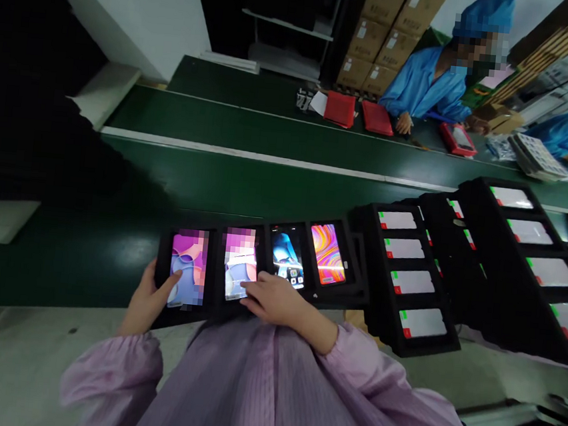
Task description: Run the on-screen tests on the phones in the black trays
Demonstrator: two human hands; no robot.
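Observation:
A black foam tray (211,303) lies along the near table edge with several lit smartphones set in its slots. My left hand (147,300) grips the tray's left end, its thumb resting over the leftmost smartphone (189,264). With fingers partly extended, my right hand (275,299) touches the lower screen of the second smartphone (240,266); it holds nothing. Just beyond that hand, a third smartphone (286,250) shows a blue picture with icons. At the right end, another smartphone (328,251) glows with a swirling orange and pink pattern.
To the right stand stacked black trays (412,235) and more trays (544,255) holding pale devices with red and green stickers. A green worktable (247,176) spans the view. Across it sits a co-worker in blue (420,82), near red pouches (340,109). Cartons (375,41) are piled behind.

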